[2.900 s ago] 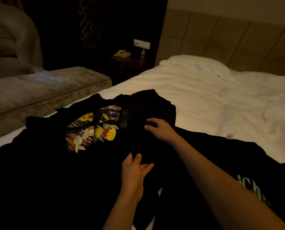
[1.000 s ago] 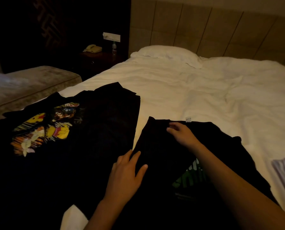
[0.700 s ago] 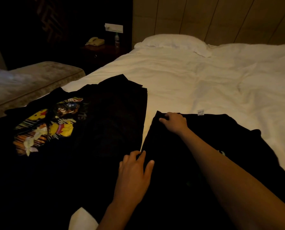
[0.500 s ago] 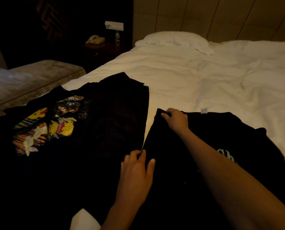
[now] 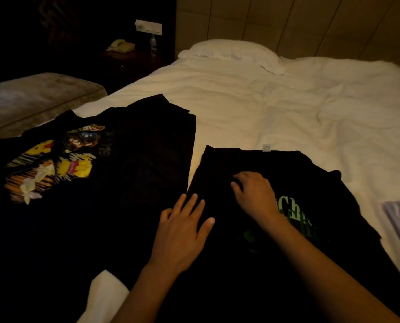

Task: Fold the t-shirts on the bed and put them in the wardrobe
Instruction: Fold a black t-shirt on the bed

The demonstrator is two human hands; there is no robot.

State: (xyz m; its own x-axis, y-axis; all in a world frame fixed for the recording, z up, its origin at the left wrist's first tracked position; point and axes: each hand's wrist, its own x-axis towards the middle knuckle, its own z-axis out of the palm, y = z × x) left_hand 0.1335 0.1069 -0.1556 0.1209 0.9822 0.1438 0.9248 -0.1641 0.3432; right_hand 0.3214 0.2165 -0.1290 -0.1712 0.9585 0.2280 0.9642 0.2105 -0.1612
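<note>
Folding barely started: green-lettered black t-shirt (image 5: 311,183) lies on the bed (image 5: 264,101), left side apparently turned in. Left hand (image 5: 182,229) lies flat on it, fingers straight, gripping nothing. Right hand (image 5: 255,194) rests on the cloth, fingers curled, seemingly bunching fabric; grip unclear. Cartoon-print t-shirt (image 5: 124,171) beside it, spread flat, unfolded. Wardrobe not in view; both shirts left to finish and stow.

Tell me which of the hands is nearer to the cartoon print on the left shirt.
Left. The left hand lies flat at the gap between the two shirts, just right of the cartoon print. The right hand rests farther right, on the green-lettered shirt.
</note>
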